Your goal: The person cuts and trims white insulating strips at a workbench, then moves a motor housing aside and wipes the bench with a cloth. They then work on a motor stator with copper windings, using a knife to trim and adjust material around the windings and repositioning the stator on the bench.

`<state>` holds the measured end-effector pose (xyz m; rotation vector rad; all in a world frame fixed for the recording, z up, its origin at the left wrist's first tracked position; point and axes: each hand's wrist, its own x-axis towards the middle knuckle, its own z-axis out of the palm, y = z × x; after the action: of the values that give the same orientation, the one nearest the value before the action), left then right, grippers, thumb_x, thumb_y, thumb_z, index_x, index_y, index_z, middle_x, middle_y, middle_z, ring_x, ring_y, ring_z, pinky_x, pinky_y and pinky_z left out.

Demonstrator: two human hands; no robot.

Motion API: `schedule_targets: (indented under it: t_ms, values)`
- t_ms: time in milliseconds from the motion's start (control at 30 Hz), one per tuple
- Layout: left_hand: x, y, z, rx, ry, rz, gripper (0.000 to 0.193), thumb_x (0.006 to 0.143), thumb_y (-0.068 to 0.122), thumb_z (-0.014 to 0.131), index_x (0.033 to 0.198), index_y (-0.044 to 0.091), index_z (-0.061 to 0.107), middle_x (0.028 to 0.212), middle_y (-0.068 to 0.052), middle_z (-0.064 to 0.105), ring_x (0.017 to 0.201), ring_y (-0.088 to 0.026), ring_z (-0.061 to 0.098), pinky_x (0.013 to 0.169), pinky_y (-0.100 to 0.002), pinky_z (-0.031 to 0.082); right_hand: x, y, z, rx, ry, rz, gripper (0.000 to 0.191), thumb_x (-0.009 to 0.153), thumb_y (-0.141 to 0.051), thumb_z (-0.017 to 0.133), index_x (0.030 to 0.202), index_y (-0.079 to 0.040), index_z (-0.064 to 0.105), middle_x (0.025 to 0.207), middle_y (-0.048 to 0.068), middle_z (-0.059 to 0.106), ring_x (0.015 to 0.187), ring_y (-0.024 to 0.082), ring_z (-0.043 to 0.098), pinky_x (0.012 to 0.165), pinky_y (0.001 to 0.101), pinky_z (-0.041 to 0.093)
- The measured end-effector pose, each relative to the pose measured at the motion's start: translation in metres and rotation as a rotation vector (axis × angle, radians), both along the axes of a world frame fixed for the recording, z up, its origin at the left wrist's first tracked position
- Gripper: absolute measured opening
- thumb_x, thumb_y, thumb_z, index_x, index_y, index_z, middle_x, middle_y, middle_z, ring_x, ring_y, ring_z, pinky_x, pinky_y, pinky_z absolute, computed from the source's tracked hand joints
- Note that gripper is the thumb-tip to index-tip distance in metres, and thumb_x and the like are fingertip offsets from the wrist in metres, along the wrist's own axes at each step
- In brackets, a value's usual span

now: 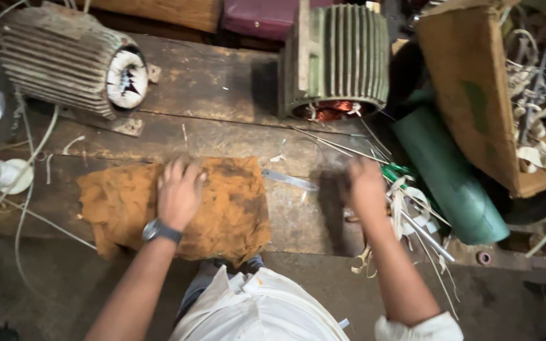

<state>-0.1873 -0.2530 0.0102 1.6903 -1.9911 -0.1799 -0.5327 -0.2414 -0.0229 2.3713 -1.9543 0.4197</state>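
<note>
I see my left hand (179,192) pressed flat, fingers spread, on the orange-brown cloth (232,211) at the bench's (222,88) front edge. My right hand (366,188) is blurred among thin metal strips (342,148); its grip I cannot tell. A torn brown cardboard box (469,88) sits far right.

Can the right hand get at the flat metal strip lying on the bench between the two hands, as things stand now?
Probably yes. The metal strip lies bare on the bench, just beside the right hand, with nothing on it. The left hand rests on the orange cloth, out of the way.
</note>
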Motion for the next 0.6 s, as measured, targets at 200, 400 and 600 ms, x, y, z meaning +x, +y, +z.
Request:
schedule_targets:
  t_ms: [200,400,600]
  values:
    - [-0.013,-0.037,0.003,0.113,-0.137,-0.014,0.024,0.093,0.029,0.069,0.108,0.012,0.068,0.117,-0.01,0.064,0.121,-0.036,0.053,0.103,-0.053,0.04,0.067,0.03,-0.026,0.319,-0.25,0.035,0.04,0.097,-0.026,0.065,0.134,-0.012,0.063,0.132,0.011,0.061,0.122,0.033,0.055,0.105,0.0439,0.047]
    - [-0.032,-0.06,0.006,0.044,-0.165,-0.081,0.02,0.093,0.027,0.068,0.106,0.013,0.069,0.111,-0.007,0.064,0.116,-0.032,0.054,0.104,-0.055,0.04,0.055,0.03,-0.033,0.11,0.095,0.132,0.059,0.098,-0.043,0.055,0.147,-0.011,0.055,0.153,0.007,0.05,0.14,0.031,0.044,0.112,0.0522,0.034]
    - [-0.054,-0.095,0.014,0.007,-0.21,0.02,0.025,0.092,0.03,0.069,0.109,0.012,0.069,0.116,-0.01,0.064,0.117,-0.035,0.054,0.1,-0.057,0.04,0.024,0.027,-0.025,0.156,0.272,-0.29,0.064,0.094,-0.046,0.054,0.142,-0.004,0.051,0.15,0.011,0.049,0.138,0.031,0.044,0.109,0.0567,0.031]
